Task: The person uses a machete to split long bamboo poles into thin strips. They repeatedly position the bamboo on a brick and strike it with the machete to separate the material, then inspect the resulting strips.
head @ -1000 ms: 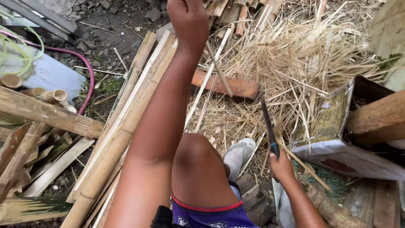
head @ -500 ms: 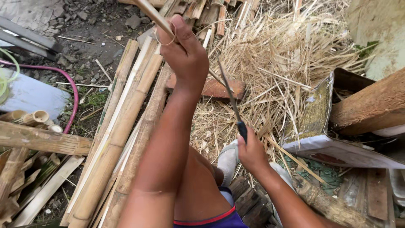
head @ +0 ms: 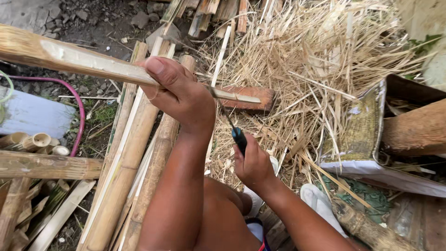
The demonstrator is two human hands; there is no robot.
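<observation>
The left hand (head: 179,95) is clenched around a long bamboo strip (head: 83,62), thumb laid along its top, and holds it nearly level across the view. The strip runs from the upper left corner to a thin pointed tip (head: 246,98), which lies just above a reddish brick (head: 253,97) on the ground. The right hand (head: 253,162) sits below and to the right of the strip, gripping the dark blue handle of a knife (head: 238,137). Its narrow blade rises toward the underside of the strip just past the left hand; whether the edge touches the strip there cannot be told.

To shave the strip well, the blade looks best kept at a shallow angle and pushed toward the tip, away from the left hand's fingers. The left hand's grip sits very near the blade, so short, light strokes seem safer than hard ones. Holding the strip steady would help keep the cut even.

Below the strip, whole bamboo poles (head: 125,162) lie side by side on the ground. To the right of the strip's tip spreads a heap of dry shavings (head: 316,60). A pink hose (head: 74,100) curves beneath the strip's thick end.
</observation>
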